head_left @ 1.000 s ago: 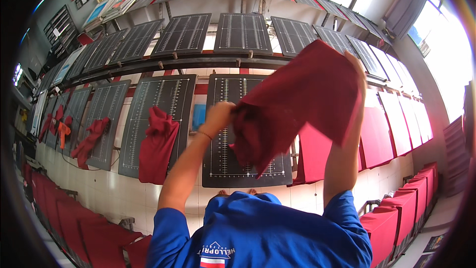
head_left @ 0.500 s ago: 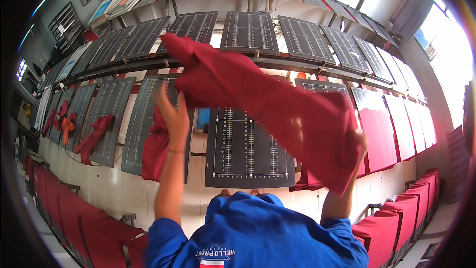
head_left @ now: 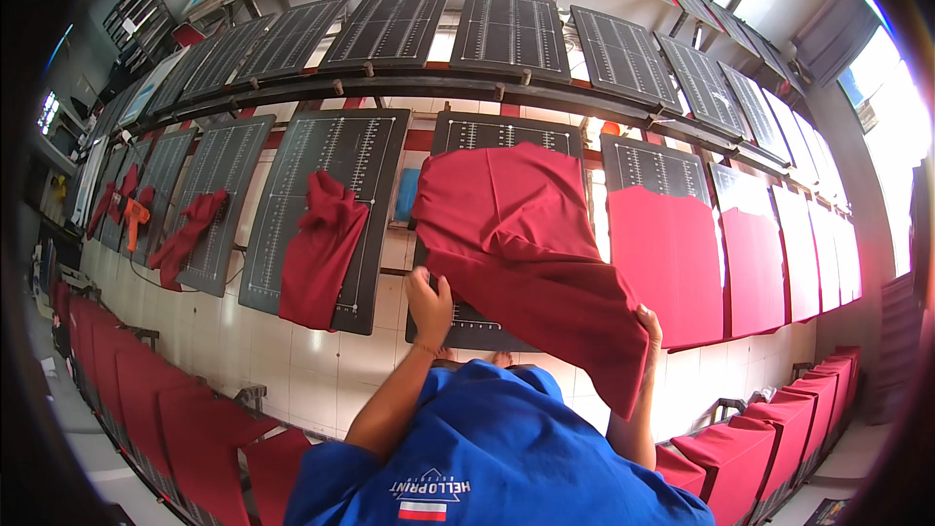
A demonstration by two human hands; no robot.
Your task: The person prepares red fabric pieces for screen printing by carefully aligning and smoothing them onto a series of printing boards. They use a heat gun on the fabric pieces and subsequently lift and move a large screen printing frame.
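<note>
A dark red cloth (head_left: 516, 219) lies over the black marked board (head_left: 467, 323) in front of me. Its far part rests on the board, while its near right part is lifted and hangs in folds past the board's edge. My right hand (head_left: 647, 331) grips the cloth's right edge, with the thumb showing on top. At the cloth's near left edge my left hand (head_left: 429, 307) is closed, fingers curled against the fabric. The board's near left corner and its far strip show uncovered.
On the left-hand board (head_left: 273, 263) lies a crumpled red cloth (head_left: 326, 244). The right-hand board (head_left: 657, 168) has a red cloth (head_left: 662, 263) spread flat. An orange heat-gun-like tool (head_left: 134, 219) sits farther left. Red-covered boards (head_left: 200, 443) stand behind on both sides.
The cloth has come down from the air onto the board, its far part now spread there. My left hand has moved right and nearer to me; my right hand has shifted left and nearer.
</note>
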